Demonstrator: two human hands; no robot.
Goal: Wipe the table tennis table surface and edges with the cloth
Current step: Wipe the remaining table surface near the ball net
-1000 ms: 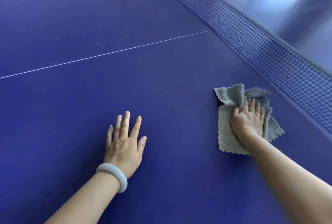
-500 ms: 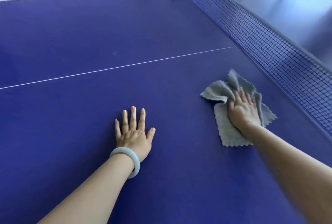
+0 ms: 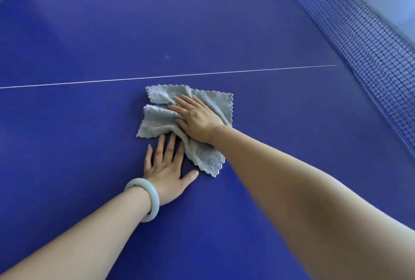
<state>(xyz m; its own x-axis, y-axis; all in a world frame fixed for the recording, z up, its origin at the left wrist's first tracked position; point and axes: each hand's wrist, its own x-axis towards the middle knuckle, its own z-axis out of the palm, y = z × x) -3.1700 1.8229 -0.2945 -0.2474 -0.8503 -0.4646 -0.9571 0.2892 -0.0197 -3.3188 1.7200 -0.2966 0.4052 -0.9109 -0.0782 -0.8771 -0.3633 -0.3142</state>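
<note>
Cloth (image 3: 157, 120), grey and rumpled, lies on the blue counter (image 3: 89, 32) just short of the white line (image 3: 89, 81), with the net (image 3: 359, 32) away at 2 o'clock. Our right hand (image 3: 197, 120) presses it flat, fingers straight. Our left hand (image 3: 166, 167), fingers spread, rests on the counter at the cloth's 6 o'clock, fingertips at its hem. We judge ourselves mid-surface: a pale speck (image 3: 166, 57) beyond the line at 12 o'clock and the edges seem left to do.

A table tennis room is indicated: a blue desk (image 3: 89, 32), marked with a white centre line (image 3: 157, 77), is bounded along its right edge by a net (image 3: 359, 39).
</note>
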